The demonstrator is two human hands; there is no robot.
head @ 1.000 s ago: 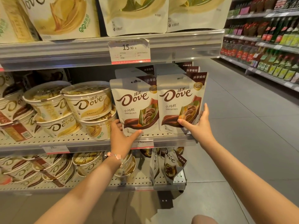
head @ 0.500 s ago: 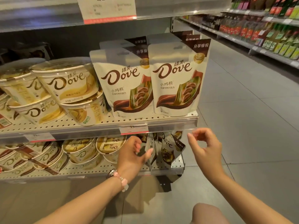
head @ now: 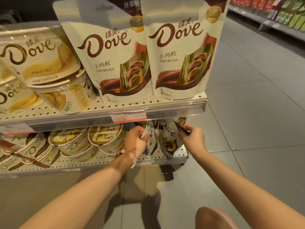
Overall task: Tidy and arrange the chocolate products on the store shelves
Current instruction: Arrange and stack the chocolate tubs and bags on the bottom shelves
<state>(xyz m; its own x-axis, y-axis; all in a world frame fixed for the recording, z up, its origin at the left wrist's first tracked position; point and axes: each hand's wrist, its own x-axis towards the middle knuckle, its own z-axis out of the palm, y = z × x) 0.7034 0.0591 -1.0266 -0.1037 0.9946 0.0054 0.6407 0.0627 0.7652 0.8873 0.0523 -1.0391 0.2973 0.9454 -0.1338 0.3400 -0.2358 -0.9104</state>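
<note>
Item: two slumped Dove pouches, lower shelf (head: pixel 179 151), right end, beneath the price rail.
Left pouch (head: pixel 151 139): turned edge-on, narrow face toward you. Your left hand (head: pixel 136 140) grips its near edge, fingers curled around the film.
Right pouch (head: pixel 170 138): leaning, front half-shown. Your right hand (head: pixel 192 138) pinches its dark top corner between thumb and fingertips, remaining fingers folded in.
Handling note: lift each pouch by the top seam rather than dragging the base; turn the printed face outward, seat the gusset flat on the perforated deck, then square both side by side, like the upright pair (head: pixel 148 52) on the shelf above. The thin film probably creases if squeezed, so keep the pinch light.
Pose: both forearms reach forward and down from the bottom of the view; the left wrist, wearing a bead bracelet (head: pixel 131 155), is bent inward; the right wrist is nearly straight.
Adjacent stock: Dove tubs (head: pixel 105 140) lying tilted to the left on the same shelf; more tubs (head: pixel 38 61) stacked on the shelf above.
</note>
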